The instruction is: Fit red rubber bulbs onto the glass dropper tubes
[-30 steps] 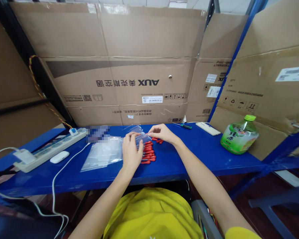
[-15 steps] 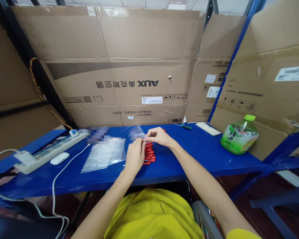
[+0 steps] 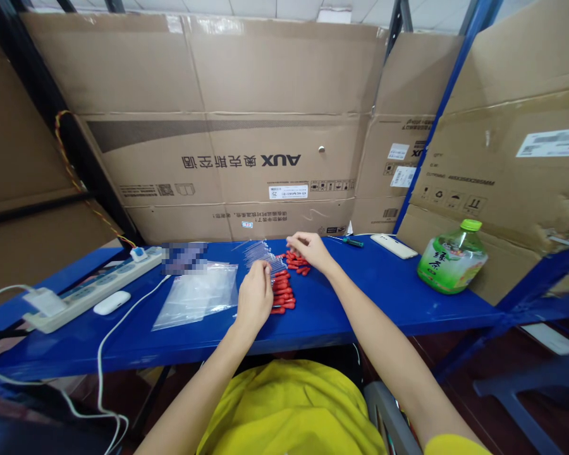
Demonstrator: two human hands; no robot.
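My left hand (image 3: pixel 256 292) is closed in a pinch beside a row of red-handled pieces (image 3: pixel 281 292); whatever its fingertips hold is too small to make out. Thin clear sticks (image 3: pixel 260 253) lie bunched just beyond it. My right hand (image 3: pixel 313 251) hovers over a loose pile of small red pieces (image 3: pixel 299 265), its fingers curled and fingertips together. Anything in that pinch cannot be made out. Left of my left hand, clear plastic zip bags (image 3: pixel 196 297) lie flat and overlapping on the blue table (image 3: pixel 332 316).
A green-handled screwdriver (image 3: pixel 351 242) and a white phone-like slab (image 3: pixel 393 246) lie at the back right, near a green drink bottle (image 3: pixel 451 258). On the left are a power strip (image 3: pixel 95 284), a white oval case (image 3: pixel 112 303) and a white cable (image 3: pixel 105 347). Cardboard (image 3: pixel 246 82) walls the back.
My hands have parted from their meeting point over the row. The right hand has moved slightly up and right, uncovering the loose red pile. The left hand has barely shifted.
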